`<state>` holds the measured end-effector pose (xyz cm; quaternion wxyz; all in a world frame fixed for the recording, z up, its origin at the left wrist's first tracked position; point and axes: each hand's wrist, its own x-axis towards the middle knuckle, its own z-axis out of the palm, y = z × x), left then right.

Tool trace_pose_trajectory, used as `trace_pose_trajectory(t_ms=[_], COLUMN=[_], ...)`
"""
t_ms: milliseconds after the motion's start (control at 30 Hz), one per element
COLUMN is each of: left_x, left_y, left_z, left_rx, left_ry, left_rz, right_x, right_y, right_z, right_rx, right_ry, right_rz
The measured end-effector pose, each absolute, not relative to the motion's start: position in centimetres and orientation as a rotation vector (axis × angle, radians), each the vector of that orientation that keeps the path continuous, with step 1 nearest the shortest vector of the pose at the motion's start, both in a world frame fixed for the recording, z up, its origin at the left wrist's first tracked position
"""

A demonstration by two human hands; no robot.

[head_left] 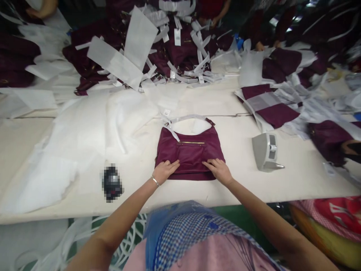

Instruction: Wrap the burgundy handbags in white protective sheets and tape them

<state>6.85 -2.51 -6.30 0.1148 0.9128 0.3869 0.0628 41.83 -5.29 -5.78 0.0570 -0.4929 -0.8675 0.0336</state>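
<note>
Apron (183,226) in blue-and-white check lies over a pink garment (175,256) at the table's near edge, with looping white strips (129,237) below to the left and red cloth (338,210) below to the right. On the cream tabletop (239,190), straight ahead of the person, a burgundy shoulder bag (190,154) lies flat. The left hand (166,171), a silvery bracelet (155,181) at its wrist, rests on the bag's lower left front; the right hand (220,171) rests on the lower right. Both hands have their fingers extended across the surface, grasping nothing. A dark, pixelated object (112,183) sits well left of the bag, and a grey angular device (265,152) with a pointed tip stands to the right. Above the hands runs a gold-coloured zipper (191,142); beyond it arches the white-wrapped strap (187,118), a white tag (166,112) beside its left end. Translucent white sheets (84,131) spread leftward. Farther back, burgundy bags (180,52) heap up among white wrappings, and a co-worker's hand (260,46) shows at upper right.
</note>
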Motion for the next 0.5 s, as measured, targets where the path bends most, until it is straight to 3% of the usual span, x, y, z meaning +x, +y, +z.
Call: trace_pose_trajectory(t_ms=[133, 300, 500], left_x=[5.4, 3.6, 1.9], left_y=[-4.4, -3.5, 0.0], left_z=[-8.6, -8.2, -8.3], left_rx=[2.667, 2.486, 2.458], left_ry=[1.123, 1.272, 0.992], left_rz=[0.362, 0.486, 0.482], right_x=[42.8, 44.1, 45.7], right_y=[-7.4, -7.9, -5.1], right_z=[-7.8, -6.8, -5.9], right_rx=[-1.454, -1.543, -1.647], right_ry=[-2.464, -2.291, -2.287], right_rz=[0.185, 0.314, 0.527])
